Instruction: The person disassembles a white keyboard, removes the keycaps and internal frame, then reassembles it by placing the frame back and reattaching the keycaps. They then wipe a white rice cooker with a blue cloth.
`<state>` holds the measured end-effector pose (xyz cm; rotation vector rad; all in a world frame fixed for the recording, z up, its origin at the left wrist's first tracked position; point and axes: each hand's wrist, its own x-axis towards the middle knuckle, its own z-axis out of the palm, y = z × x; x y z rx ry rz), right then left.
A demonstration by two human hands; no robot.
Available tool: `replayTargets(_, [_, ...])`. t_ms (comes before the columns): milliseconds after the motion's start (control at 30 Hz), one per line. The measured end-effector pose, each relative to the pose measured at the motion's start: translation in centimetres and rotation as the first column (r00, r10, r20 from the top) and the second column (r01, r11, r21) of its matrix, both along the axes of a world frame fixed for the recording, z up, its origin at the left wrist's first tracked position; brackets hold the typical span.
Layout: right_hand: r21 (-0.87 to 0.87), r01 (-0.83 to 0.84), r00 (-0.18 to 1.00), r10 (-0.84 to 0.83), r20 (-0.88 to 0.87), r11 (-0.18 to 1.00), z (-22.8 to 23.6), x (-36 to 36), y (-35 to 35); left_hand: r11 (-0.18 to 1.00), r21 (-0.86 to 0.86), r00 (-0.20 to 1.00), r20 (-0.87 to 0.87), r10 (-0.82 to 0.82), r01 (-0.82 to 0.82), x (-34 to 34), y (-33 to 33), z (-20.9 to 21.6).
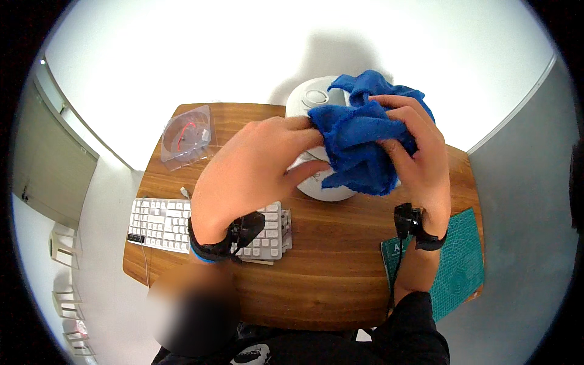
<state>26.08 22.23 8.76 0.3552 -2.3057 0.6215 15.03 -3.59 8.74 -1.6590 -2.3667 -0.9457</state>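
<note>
A crumpled blue cloth (359, 137) lies bunched over the right part of a round white appliance (304, 94) with a ring-shaped mark on its top. My right hand (420, 149) grips the cloth from the right, fingers curled over it and thumb underneath. From the left, my left hand (261, 158) reaches across the appliance. Its thumb and fingers close in at the cloth's left edge, and some fingertips are hidden by the cloth. Both wrists wear black bands with small black devices. The cloth covers much of the appliance's top and right side.
The appliance stands on a wooden table (316, 292) before a white wall. A white keyboard (161, 222) with a cable lies at left, partly under my left forearm. Behind it sits a clear plastic tray (204, 149) with a red wire. A green cutting mat (459, 267) lies at right.
</note>
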Motion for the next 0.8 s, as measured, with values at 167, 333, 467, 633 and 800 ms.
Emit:
replayTargets(167, [0.004,-0.369,0.926,0.368,-0.082,0.929,0.2,0.0,-0.7,0.984,0.169,0.998,-0.026,0.062,-0.057,-1.7,0.1,-0.7])
replayTargets(333, [0.163,-0.330,0.944,0.322,0.076,0.930,-1.1,-0.9,-2.8,0.979,0.204,0.999,-0.017,0.028,-0.024,-2.9,0.8,-2.8])
replayTargets(467, [0.254,-0.079,0.997,0.072,0.036,0.964,-1.1,-1.2,-2.5,0.985,0.162,0.998,0.031,0.050,-0.055,-2.7,1.3,-2.7])
replayTargets(633, [0.010,0.136,0.990,-0.137,0.031,0.991,-1.5,-1.6,-0.2,0.983,0.176,0.982,-0.167,0.089,-0.059,-2.7,2.0,-3.8])
replayTargets(800, [-0.132,0.237,0.967,-0.221,0.126,0.963,-2.9,-1.2,5.3,0.994,0.100,0.987,-0.150,0.054,-0.039,-0.7,1.8,-2.5])
